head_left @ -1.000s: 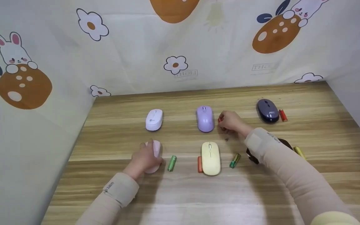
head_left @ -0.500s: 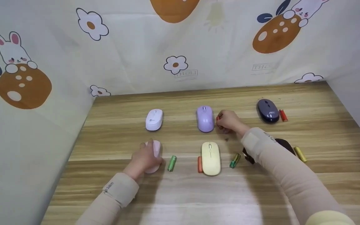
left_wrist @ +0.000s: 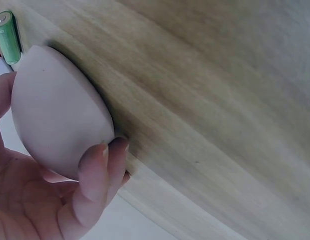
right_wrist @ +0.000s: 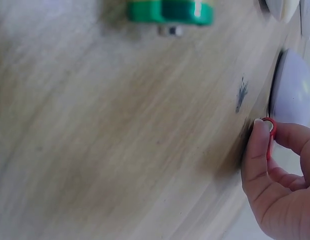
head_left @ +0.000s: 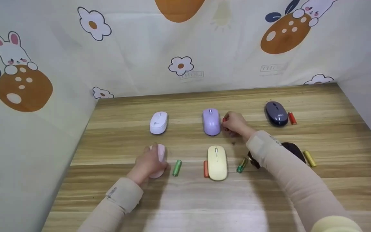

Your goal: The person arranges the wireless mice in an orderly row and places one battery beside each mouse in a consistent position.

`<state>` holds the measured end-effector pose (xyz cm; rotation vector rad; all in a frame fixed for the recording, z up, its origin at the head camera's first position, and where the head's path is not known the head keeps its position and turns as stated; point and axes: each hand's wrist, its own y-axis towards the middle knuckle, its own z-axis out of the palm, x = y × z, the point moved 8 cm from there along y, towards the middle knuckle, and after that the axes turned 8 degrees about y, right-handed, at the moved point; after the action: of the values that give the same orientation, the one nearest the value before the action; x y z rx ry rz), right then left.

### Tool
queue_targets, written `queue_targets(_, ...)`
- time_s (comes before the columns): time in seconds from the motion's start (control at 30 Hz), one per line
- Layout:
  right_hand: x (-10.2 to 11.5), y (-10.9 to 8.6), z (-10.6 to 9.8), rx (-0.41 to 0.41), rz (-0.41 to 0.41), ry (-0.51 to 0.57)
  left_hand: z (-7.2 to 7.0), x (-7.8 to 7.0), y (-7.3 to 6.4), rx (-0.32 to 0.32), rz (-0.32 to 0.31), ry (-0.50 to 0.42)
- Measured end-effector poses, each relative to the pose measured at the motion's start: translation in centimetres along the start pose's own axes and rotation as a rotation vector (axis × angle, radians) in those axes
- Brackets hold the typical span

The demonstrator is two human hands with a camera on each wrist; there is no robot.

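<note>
My left hand (head_left: 147,163) grips a pale pink computer mouse (head_left: 161,153) at the left front. In the left wrist view, thumb and fingers curl round the sides of the pink mouse (left_wrist: 62,110), close to the wooden surface. Farther right, my right hand (head_left: 237,124) pinches a small red battery (head_left: 224,120) between thumb and fingertips. The right wrist view shows one end of the red battery (right_wrist: 269,125) beside the purple mouse (right_wrist: 292,92). That purple mouse (head_left: 211,122) lies just left of the right hand. A green battery (head_left: 177,168) lies right of the left hand.
A white mouse (head_left: 158,122) stands at back left. A yellow mouse (head_left: 217,162) sits between an orange battery (head_left: 205,169) and a green-gold battery (head_left: 242,165). At right are a dark mouse (head_left: 276,113), another red battery (head_left: 292,118), a partly hidden black object (head_left: 293,150) and a yellow battery (head_left: 309,158).
My right hand has shifted slightly left, bringing the red battery closer to the purple mouse. The left hand stays on the pink mouse.
</note>
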<state>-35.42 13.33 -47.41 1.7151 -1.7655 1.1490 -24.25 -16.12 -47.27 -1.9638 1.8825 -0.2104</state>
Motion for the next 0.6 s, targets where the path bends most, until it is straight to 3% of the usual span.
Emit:
queue_targets(0.17, 0.23, -0.06, 0.06, -0.012, -0.018, -0.03, 0.04, 0.05, 0.04, -0.001, 0.003, 0.035)
queue_targets(0.43, -0.01, -0.06, 0.27, -0.006, 0.017, 0.041, -0.04, 0.06, 0.02, 0.002, 0.008, 0.027)
queue_targets(0.6, 0.07, -0.11, 0.19, -0.019, 0.008, 0.023, -0.17, -0.09, -0.1, -0.025, 0.037, 0.05)
